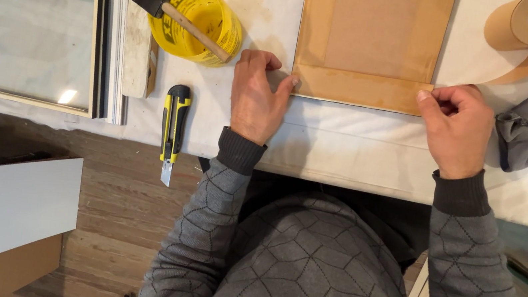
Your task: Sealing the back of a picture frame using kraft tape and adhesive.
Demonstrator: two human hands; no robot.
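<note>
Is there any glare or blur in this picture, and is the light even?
Head view: even, soft light on the table; one bright glare spot on the glass of the frame; both hands, left hand and right hand, look sharp; the floor is darker.

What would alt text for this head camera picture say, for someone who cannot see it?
A person's left hand and right hand press a strip of brown paper tape along the near edge of a brown backing board on a white-covered table. A yellow utility knife lies left of the hands.
</note>
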